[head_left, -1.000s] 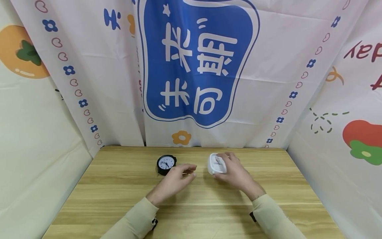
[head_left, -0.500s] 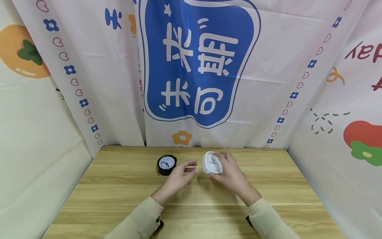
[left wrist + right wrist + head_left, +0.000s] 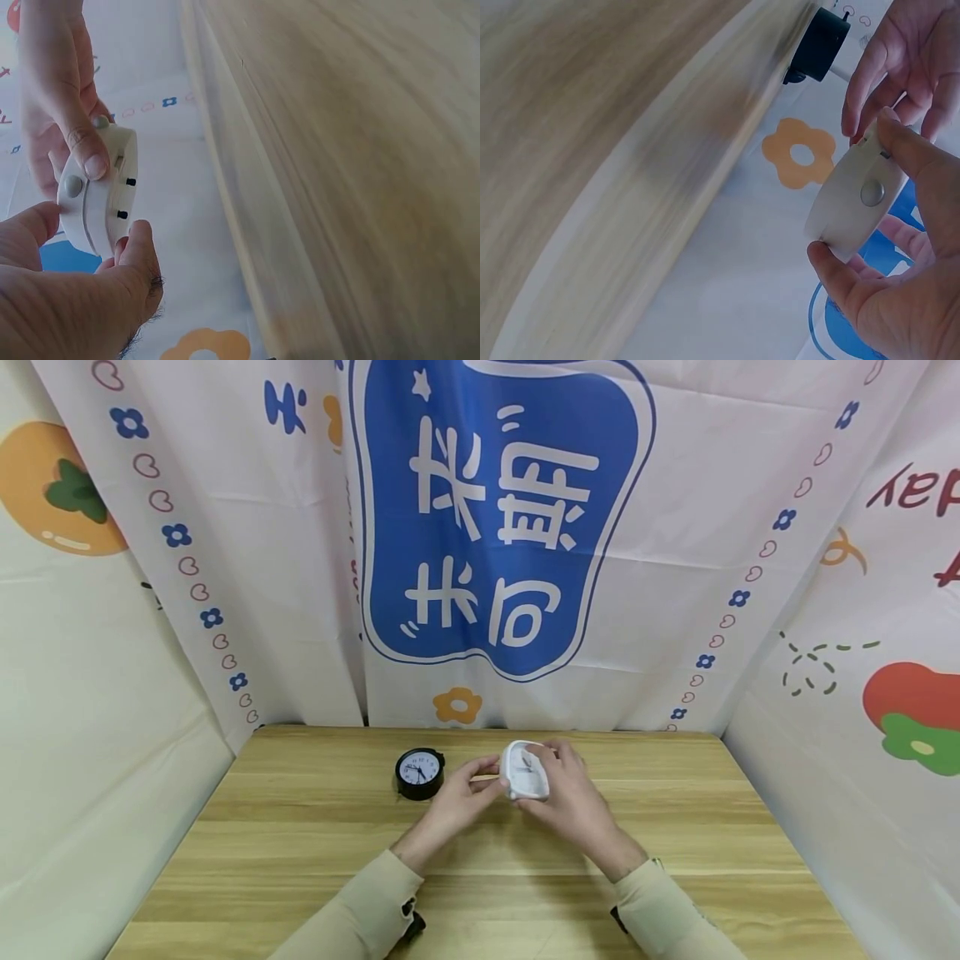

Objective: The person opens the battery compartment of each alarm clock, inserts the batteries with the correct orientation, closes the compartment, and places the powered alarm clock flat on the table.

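Note:
A white rounded-square alarm clock [image 3: 526, 783] is held tilted over the table, its face turned up. My right hand [image 3: 573, 802] grips its right side, fingers along the top edge and thumb at the lower edge. At the clock's left edge, my left hand [image 3: 459, 800] pinches it between thumb and fingers. The left wrist view shows two small black knobs [image 3: 122, 215] on the back of the clock and a round grey foot [image 3: 73, 186] on its side. Part of the dial is hidden by my right fingers.
A round black alarm clock [image 3: 420, 772] rests on the wooden table [image 3: 300, 852], just left of my left hand. Behind the table hangs a white printed curtain [image 3: 675, 568], with more printed cloth on both sides.
My right hand has carried the white alarm clock leftward, tilting it. My left hand has shifted slightly right and now takes hold of its left edge. The black clock has stayed put.

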A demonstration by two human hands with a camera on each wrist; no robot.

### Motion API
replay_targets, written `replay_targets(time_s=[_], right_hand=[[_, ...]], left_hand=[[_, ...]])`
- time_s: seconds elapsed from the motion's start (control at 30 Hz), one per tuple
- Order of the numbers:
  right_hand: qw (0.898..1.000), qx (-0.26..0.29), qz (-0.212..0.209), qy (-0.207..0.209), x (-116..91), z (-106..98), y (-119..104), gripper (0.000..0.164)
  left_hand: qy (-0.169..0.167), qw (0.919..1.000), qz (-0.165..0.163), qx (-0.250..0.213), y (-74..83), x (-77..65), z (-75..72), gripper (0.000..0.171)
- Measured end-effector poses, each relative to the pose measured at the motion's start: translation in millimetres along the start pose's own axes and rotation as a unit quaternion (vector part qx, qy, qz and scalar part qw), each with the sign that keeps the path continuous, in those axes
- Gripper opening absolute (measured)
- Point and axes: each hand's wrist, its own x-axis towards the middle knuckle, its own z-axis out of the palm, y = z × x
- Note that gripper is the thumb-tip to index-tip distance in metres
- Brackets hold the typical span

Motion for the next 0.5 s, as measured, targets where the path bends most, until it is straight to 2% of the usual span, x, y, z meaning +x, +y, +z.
replay_targets(time_s=[0.23, 0.5], right_hand=[[1.000, -0.015, -0.005, 0.007, -1.0, 1.9, -5.2, 0.088], [1.000, -0.027, -0.007, 0.000, -4.8, 4.1, -9.2, 0.088]], left_hand=[[0.000, 0.9998, -0.003, -0.019, 0.9, 1.8, 2.6, 0.065], [0.013, 0.9974, -0.038, -0.060, 1.3, -0.7, 3.5, 0.068]])
